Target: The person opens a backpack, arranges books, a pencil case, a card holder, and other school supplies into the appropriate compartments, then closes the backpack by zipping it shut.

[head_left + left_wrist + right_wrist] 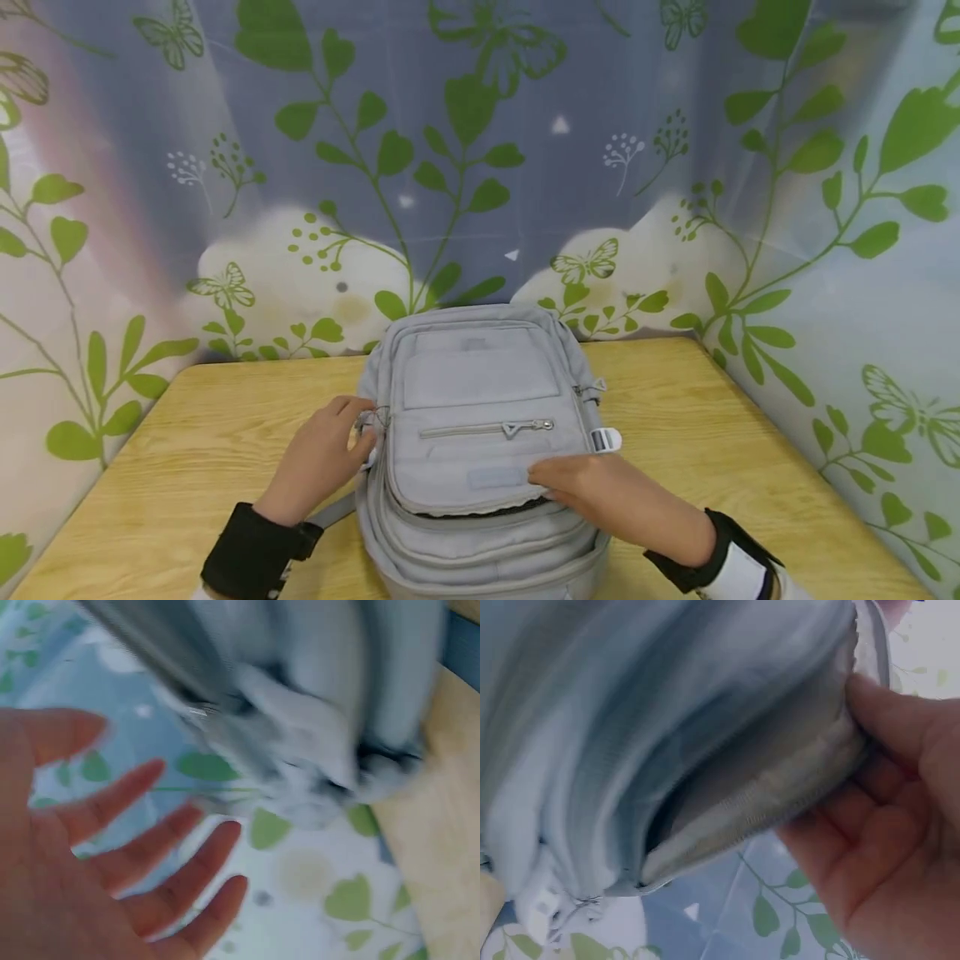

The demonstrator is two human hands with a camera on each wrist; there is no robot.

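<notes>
A light grey backpack (480,383) lies front up on the wooden table, its top toward the back. The front pocket's lower edge gapes, showing a dark slit in the head view and the pocket's inside (780,761) in the right wrist view. My right hand (600,492) pinches that edge near the lower right corner, thumb on the inner side and fingers behind. My left hand (318,454) is beside the backpack's left side, near the strap fittings there. Its fingers (199,855) are spread and hold nothing in the left wrist view.
A zipper pull (512,429) hangs on the small front zip. A white tag (606,439) sticks out at the backpack's right side. A grey strap (333,510) runs out at the left. The table (690,417) meets a leaf-patterned curtain (480,167) behind and at both sides.
</notes>
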